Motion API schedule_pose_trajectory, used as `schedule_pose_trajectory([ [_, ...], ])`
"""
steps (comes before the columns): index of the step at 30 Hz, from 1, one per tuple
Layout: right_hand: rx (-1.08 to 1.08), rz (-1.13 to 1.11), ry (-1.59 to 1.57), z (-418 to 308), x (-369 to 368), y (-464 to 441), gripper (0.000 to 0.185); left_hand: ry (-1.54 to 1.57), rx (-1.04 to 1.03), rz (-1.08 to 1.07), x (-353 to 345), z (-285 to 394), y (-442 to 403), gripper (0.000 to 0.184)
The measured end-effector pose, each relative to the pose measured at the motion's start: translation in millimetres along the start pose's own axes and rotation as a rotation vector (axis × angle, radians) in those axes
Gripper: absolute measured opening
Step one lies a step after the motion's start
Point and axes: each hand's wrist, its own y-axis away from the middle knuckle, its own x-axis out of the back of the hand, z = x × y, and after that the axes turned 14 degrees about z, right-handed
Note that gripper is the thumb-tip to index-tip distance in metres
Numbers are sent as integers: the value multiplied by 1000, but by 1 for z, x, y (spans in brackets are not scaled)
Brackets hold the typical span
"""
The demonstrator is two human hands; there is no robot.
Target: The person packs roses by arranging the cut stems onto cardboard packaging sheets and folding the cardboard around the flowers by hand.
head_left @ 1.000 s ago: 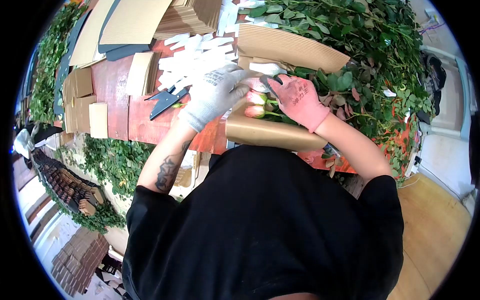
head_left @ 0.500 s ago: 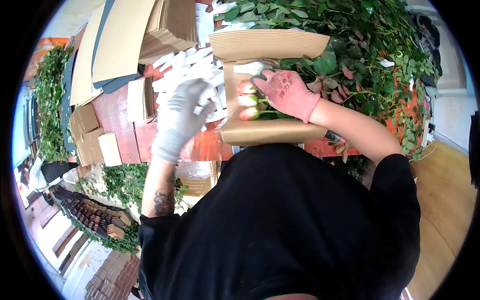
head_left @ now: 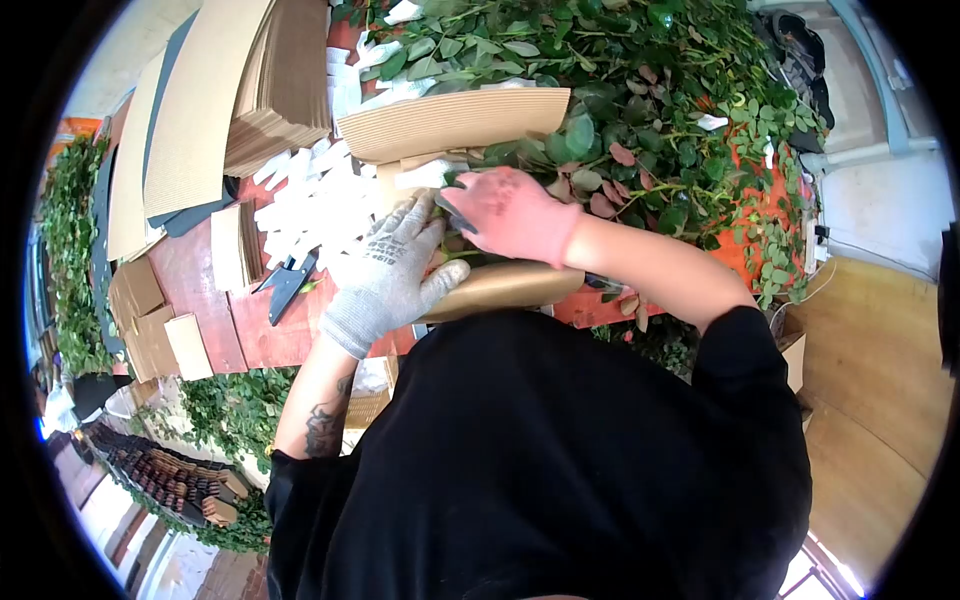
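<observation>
My left hand (head_left: pixel 395 262), in a grey glove, lies with fingers stretched out over the left end of a corrugated cardboard wrap (head_left: pixel 455 122). It covers the spot where the rose heads showed before, so they are hidden now. My right hand (head_left: pixel 512 215), in a pink glove with dark fingertips, is bent closed over the middle of the wrap, close to the left fingertips. Whatever is under its fingers cannot be seen. A white paper slip (head_left: pixel 428 174) lies on the wrap just beyond both hands. The wrap's near edge (head_left: pixel 525 286) curls up towards me.
Leafy rose stems (head_left: pixel 620 120) heap the table's right and far side. White paper slips (head_left: pixel 310 200) lie scattered left, near dark-handled shears (head_left: pixel 290 288). Tall cardboard stacks (head_left: pixel 275 90) stand at the far left. Small cardboard pieces (head_left: pixel 187 343) sit by the red table's (head_left: pixel 270 345) near edge.
My left hand has come right and down onto the wrap, covering the rose heads. My right hand stays over the wrap. The view has shifted, bringing the shears into sight.
</observation>
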Motion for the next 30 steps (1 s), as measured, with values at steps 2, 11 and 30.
schedule_pose_trajectory([
  [2, 35, 148, -54, -2, 45, 7, 24, -8, -5, 0, 3, 1, -2, 66],
  [11, -168, -28, 141, 83, 65, 52, 26, -50, -39, 55, -2, 2, 1, 64],
  [30, -47, -40, 106, -13, 10, -15, 22, 500, 380, 274, 31, -52, 33, 36],
])
